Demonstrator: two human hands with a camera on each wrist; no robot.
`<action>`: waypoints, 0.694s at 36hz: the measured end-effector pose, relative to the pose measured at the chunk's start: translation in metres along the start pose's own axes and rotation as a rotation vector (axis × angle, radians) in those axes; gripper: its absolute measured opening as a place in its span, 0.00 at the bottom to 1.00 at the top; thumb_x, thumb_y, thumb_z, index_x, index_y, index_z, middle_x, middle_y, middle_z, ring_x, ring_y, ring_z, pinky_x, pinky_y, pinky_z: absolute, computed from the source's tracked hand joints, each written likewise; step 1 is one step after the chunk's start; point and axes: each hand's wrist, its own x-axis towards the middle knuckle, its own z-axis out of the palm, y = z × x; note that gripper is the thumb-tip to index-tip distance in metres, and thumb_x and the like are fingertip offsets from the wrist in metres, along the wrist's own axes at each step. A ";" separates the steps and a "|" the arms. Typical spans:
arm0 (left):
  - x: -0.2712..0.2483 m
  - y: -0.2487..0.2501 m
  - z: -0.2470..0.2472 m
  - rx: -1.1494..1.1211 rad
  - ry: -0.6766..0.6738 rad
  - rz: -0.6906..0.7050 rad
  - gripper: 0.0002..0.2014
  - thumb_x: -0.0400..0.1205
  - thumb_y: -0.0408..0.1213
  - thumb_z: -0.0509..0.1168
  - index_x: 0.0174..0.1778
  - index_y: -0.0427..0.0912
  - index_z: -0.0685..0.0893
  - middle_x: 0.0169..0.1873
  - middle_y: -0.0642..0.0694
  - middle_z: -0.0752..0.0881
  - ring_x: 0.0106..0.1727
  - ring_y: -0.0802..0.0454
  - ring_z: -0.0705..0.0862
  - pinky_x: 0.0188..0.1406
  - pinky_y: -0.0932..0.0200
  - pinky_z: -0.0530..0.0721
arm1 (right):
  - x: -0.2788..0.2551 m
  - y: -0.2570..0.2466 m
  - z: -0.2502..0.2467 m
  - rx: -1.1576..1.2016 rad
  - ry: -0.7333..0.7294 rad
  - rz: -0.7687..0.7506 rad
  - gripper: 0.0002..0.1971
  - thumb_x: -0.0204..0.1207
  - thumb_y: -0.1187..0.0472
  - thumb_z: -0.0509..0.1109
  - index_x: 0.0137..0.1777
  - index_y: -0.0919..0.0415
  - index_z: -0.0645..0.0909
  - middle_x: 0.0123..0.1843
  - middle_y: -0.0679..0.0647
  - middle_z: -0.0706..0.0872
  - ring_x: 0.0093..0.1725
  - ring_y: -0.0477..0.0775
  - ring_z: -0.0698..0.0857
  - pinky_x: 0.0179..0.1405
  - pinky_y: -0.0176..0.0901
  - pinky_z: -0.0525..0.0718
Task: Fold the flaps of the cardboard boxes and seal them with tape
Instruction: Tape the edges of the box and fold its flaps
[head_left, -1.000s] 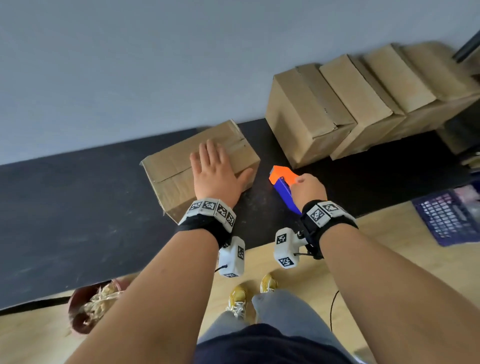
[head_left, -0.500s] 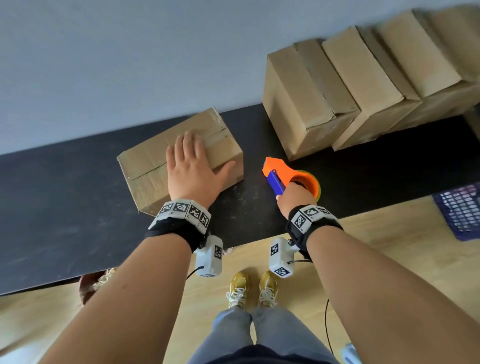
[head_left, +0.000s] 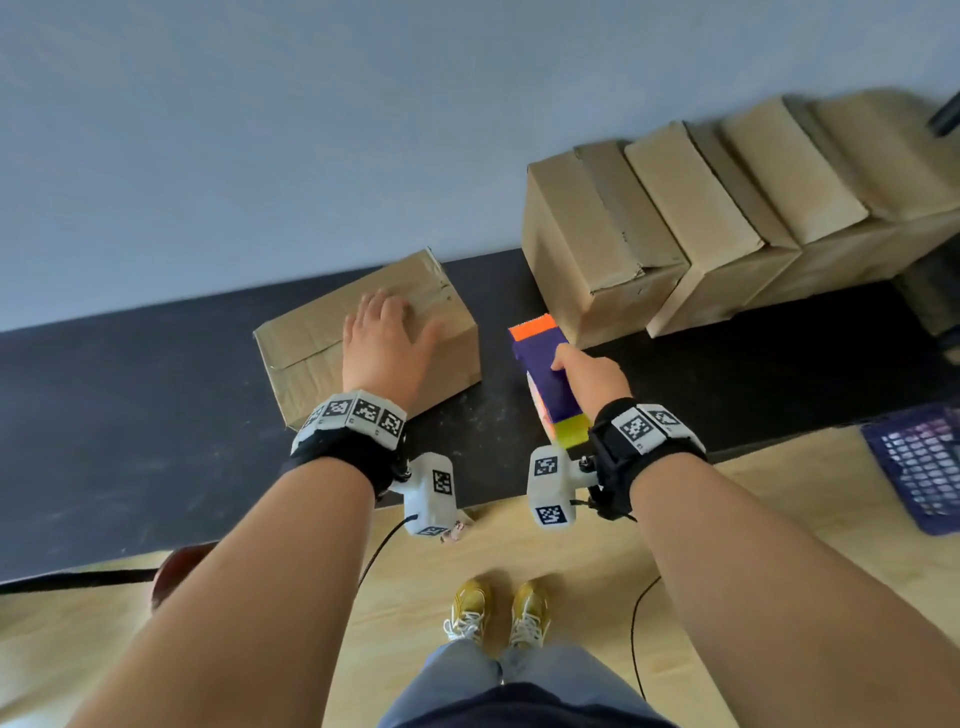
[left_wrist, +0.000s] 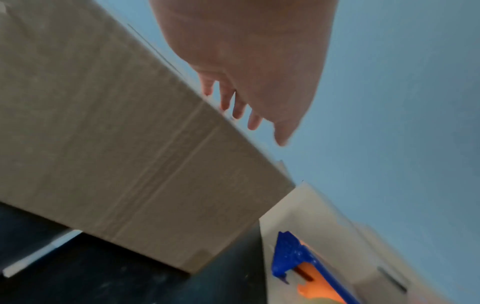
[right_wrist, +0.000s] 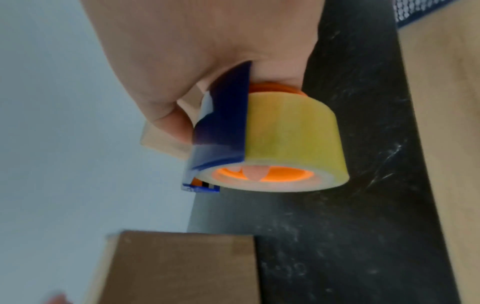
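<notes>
It looks like a small packing room. A row of closed brown boxes (head_left: 727, 223) leans against a plain grey-blue wall (head_left: 260, 130) at the upper right. They sit on a long black table (head_left: 104, 441). A wooden floor (head_left: 597, 571) and a purple basket (head_left: 919, 462) show at the lower right.

Bare forearms, marker bands and a small camera at each wrist

Each wrist wears a black strap (head_left: 343, 457) topped by a row of white blocks printed with black square codes; the right strap (head_left: 618, 457) carries the same. A white camera housing (head_left: 431, 493) with more codes hangs under the left wrist, another (head_left: 550, 486) under the right, each trailing a thin black cable. Below: grey-blue trousers (head_left: 467, 675), a dark top's hem, gold lace-up shoes (head_left: 470, 608).
</notes>
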 end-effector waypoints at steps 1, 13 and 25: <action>0.000 0.005 -0.004 -0.056 0.011 -0.018 0.22 0.83 0.53 0.59 0.69 0.45 0.76 0.71 0.46 0.76 0.74 0.44 0.71 0.75 0.46 0.69 | -0.005 -0.004 -0.003 0.054 -0.021 0.006 0.17 0.70 0.51 0.67 0.49 0.65 0.83 0.52 0.61 0.86 0.52 0.64 0.84 0.51 0.54 0.81; 0.014 0.065 -0.027 -0.669 -0.428 -0.287 0.11 0.87 0.39 0.58 0.49 0.35 0.82 0.36 0.46 0.83 0.34 0.53 0.81 0.37 0.60 0.81 | -0.026 -0.043 -0.035 0.181 -0.136 -0.087 0.40 0.48 0.29 0.72 0.50 0.62 0.86 0.43 0.62 0.89 0.51 0.68 0.89 0.64 0.62 0.84; 0.026 0.073 -0.039 -0.986 -0.525 -0.450 0.17 0.85 0.51 0.60 0.40 0.40 0.82 0.41 0.41 0.86 0.36 0.49 0.80 0.36 0.58 0.78 | -0.049 -0.059 -0.046 0.034 -0.217 -0.184 0.37 0.58 0.29 0.76 0.48 0.65 0.88 0.34 0.60 0.91 0.35 0.61 0.89 0.50 0.55 0.88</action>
